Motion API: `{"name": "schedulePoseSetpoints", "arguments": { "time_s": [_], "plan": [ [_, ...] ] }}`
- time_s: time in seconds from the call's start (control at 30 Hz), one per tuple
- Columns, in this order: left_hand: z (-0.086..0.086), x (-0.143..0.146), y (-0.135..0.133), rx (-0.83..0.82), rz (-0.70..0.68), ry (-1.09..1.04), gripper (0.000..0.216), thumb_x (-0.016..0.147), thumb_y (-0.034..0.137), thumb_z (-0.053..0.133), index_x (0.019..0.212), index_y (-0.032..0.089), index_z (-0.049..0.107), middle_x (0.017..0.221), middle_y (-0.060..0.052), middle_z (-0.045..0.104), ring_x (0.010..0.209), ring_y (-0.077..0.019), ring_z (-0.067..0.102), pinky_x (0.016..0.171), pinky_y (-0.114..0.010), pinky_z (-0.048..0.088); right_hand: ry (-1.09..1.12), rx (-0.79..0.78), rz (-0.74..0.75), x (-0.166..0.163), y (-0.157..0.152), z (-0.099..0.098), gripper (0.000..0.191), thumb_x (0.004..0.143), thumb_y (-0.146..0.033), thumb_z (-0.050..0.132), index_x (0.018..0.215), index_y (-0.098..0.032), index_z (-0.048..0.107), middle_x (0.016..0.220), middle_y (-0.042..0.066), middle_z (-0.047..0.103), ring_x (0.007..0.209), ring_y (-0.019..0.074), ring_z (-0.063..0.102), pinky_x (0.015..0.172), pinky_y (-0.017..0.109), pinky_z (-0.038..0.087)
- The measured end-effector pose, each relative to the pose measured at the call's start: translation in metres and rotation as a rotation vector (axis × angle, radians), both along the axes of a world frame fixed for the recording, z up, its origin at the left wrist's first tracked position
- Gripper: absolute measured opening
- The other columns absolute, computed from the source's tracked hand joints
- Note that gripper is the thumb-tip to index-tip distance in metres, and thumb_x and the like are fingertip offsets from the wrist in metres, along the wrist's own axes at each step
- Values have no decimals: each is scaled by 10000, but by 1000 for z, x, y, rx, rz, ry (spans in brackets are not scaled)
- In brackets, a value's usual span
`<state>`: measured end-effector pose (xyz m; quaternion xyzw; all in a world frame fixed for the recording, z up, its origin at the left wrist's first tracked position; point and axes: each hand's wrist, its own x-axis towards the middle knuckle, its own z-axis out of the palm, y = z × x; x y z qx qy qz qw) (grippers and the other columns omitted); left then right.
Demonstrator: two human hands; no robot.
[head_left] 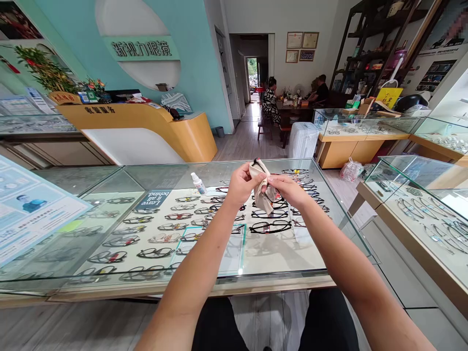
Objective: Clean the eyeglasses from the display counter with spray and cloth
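Note:
Over the glass display case (226,280), both my hands are raised and close together on a beige cloth (263,204). My left hand (241,184) is closed on the cloth and on dark-framed eyeglasses (257,162), whose rim shows above the folds. My right hand (287,189) pinches the cloth from the other side, with thumb and fingers pressed together. Most of the eyeglasses is hidden by the cloth and fingers. A small white spray bottle (198,183) stands upright on the glass, left of my hands.
Rows of eyeglasses (156,252) lie inside the case beneath the glass. A blue and white printed board (40,209) juts in at the left. More display cases (420,209) stand at the right, and a wrapped suitcase (303,140) behind. Two people (271,100) sit at a far table.

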<state>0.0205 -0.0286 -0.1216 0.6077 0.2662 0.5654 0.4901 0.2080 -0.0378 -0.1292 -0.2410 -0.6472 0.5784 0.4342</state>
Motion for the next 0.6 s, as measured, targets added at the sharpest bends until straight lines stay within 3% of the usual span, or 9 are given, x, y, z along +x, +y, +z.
{"name": "schedulePoseSetpoints", "arguments": {
  "time_s": [0.17,0.3,0.5,0.6],
  "plan": [
    [-3,8,-6,50,178,-44,603,854,771,849,799,212,629,526,40,598,399,-111,496,431,-257,379,-29,54,50,-6,-5,0,576,930,-750,764,812,-189,815,842,36,683,789,175,589,748,304,463],
    [-8,6,-1,90,310,-67,661,880,811,794,717,191,631,560,24,581,478,-100,494,487,-250,412,-85,108,34,-7,-9,5,573,952,-758,734,858,-202,832,923,44,684,845,194,608,820,325,489],
    [-17,-2,19,5,378,-222,695,889,886,708,904,191,726,756,-39,757,637,-171,695,565,-258,538,39,190,-133,4,4,-1,496,1005,-698,702,929,-236,865,1267,85,678,1210,250,634,1012,341,502],
    [-17,-2,21,-26,424,-233,685,878,881,724,946,199,734,754,-42,757,643,-185,716,566,-273,563,87,168,-191,9,7,0,481,1002,-692,707,934,-239,852,1281,92,712,1278,262,647,1022,339,507]
  ]
}}
